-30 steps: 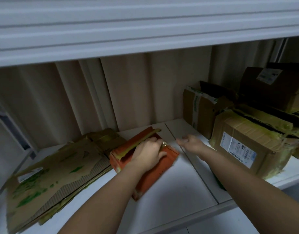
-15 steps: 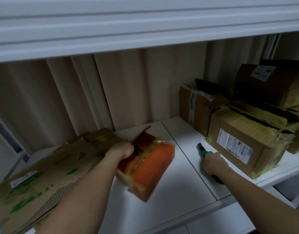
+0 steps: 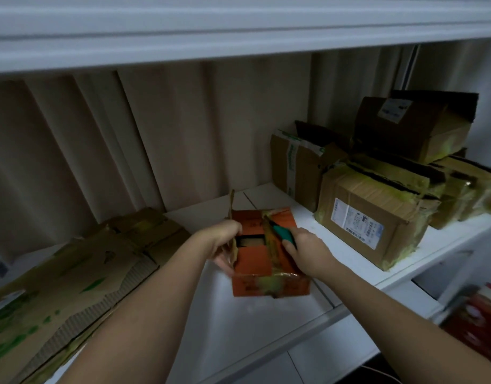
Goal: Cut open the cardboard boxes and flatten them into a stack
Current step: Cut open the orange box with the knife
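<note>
- Flattened cardboard (image 3: 69, 284) lies stacked at the shelf's (image 3: 266, 322) left.
- Left hand (image 3: 225, 245) grips the torn flap of the orange box (image 3: 263, 261), mid-shelf.
- Right hand (image 3: 308, 252) clasps a teal cutter (image 3: 283, 232) against its taped top.

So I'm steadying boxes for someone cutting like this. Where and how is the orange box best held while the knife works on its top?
Probably as the left hand holds it now: on the left side wall of the orange box, coming from the left, gripping the raised flap edge. The right hand works the green-handled cutter along the taped seam on the right, so a left-side hold stays apart from the cutter.
</note>
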